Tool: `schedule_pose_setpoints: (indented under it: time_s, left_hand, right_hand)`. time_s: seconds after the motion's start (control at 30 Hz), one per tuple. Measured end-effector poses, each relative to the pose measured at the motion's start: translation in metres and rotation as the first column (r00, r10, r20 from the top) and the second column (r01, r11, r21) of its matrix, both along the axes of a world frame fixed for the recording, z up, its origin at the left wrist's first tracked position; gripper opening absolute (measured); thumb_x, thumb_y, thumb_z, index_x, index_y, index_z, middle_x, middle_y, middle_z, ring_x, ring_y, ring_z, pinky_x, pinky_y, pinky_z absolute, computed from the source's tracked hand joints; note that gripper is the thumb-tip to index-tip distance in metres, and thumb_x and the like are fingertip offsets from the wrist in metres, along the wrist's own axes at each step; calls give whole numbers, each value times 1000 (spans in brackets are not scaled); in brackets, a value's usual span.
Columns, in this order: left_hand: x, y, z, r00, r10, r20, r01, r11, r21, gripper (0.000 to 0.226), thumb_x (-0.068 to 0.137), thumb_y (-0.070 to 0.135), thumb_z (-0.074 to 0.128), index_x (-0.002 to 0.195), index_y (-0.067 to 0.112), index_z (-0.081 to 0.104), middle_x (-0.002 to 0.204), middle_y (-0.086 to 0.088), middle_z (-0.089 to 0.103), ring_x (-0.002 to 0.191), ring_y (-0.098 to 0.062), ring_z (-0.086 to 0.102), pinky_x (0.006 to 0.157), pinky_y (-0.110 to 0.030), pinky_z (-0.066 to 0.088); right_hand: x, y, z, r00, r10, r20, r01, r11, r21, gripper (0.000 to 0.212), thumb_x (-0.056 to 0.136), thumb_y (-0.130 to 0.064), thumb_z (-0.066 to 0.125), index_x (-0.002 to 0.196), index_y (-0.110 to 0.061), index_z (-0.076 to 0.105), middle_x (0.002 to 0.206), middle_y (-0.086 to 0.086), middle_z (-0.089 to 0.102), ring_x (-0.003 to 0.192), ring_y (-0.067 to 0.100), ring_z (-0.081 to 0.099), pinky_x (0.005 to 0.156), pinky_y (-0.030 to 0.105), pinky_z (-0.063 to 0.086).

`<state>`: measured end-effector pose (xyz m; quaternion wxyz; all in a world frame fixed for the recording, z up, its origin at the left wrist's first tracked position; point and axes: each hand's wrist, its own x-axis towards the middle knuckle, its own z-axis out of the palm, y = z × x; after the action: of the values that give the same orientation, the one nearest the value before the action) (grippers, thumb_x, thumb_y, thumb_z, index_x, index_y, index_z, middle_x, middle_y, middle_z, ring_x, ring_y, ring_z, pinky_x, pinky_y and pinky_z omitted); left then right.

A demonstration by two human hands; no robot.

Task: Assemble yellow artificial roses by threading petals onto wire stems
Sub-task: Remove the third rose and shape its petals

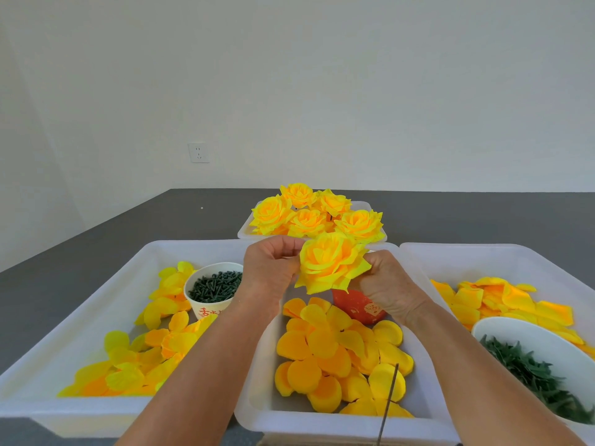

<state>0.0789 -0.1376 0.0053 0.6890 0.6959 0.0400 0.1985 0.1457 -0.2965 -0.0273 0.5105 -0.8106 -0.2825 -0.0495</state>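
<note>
I hold a full yellow rose head (331, 262) up between both hands, above the middle tray. My left hand (270, 272) pinches its petals on the left side. My right hand (389, 284) grips it from below and the right, fingers curled under the petals. A thin dark wire stem (388, 403) pokes up from the bottom edge, over the loose yellow petals (338, 352) in the middle tray (322, 424). Several finished roses (309, 210) stand in a tray behind.
The left tray (64, 410) holds loose petals and a paper cup of dark green pieces (214, 286). A red cup (360, 309) sits in the middle tray. The right tray (483, 255) has petals and a white bowl of green leaves (534, 375). Dark table, white wall behind.
</note>
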Motion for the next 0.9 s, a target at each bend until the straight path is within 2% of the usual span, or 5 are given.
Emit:
schedule_pose_setpoints:
  time_s: [0.13, 0.4, 0.57, 0.73, 0.9]
  left_hand:
    - [0, 0, 0, 999, -7, 41, 9, 999, -54, 32, 79, -17, 56, 80, 13, 68, 67, 6, 69, 58, -1, 63, 50, -14, 49]
    - [4, 6, -1, 986, -145, -83, 113, 945, -308, 13, 83, -6, 60, 88, 4, 66, 78, -10, 69, 70, -21, 64, 65, -29, 55]
    - [3, 3, 0, 997, -53, -51, 42, 980, -193, 22, 80, -13, 59, 81, 8, 65, 70, -6, 67, 55, -13, 63, 57, -27, 53]
    - [4, 3, -2, 1000, -9, -22, 7, 995, -101, 33, 81, -19, 54, 79, 11, 67, 61, 2, 69, 63, -20, 60, 62, -31, 50]
    - [2, 2, 0, 999, -37, 6, 37, 997, -69, 43, 82, -21, 45, 81, 15, 68, 66, 7, 71, 62, -11, 64, 57, -25, 51]
  right_hand:
    - [-4, -1, 1, 997, 63, -41, -60, 995, 78, 26, 79, -7, 71, 81, -33, 70, 77, -19, 69, 77, -2, 63, 71, 7, 46]
    - [-3, -3, 6, 995, 2, 95, -24, 974, 227, 22, 80, 1, 67, 75, -20, 69, 54, -29, 61, 57, -12, 57, 57, 1, 40]
    - [-4, -3, 5, 995, 19, 94, -35, 986, 165, 25, 78, -5, 71, 74, -30, 70, 67, -26, 67, 73, -5, 65, 68, 11, 51]
    - [-6, -1, 7, 998, -1, 64, -7, 993, 114, 6, 80, -10, 71, 84, -10, 75, 86, 7, 74, 90, 31, 66, 88, 47, 51]
    - [-9, 0, 7, 999, 47, -4, -46, 988, 148, 9, 81, -8, 69, 89, -8, 74, 89, 12, 73, 89, 33, 64, 88, 43, 51]
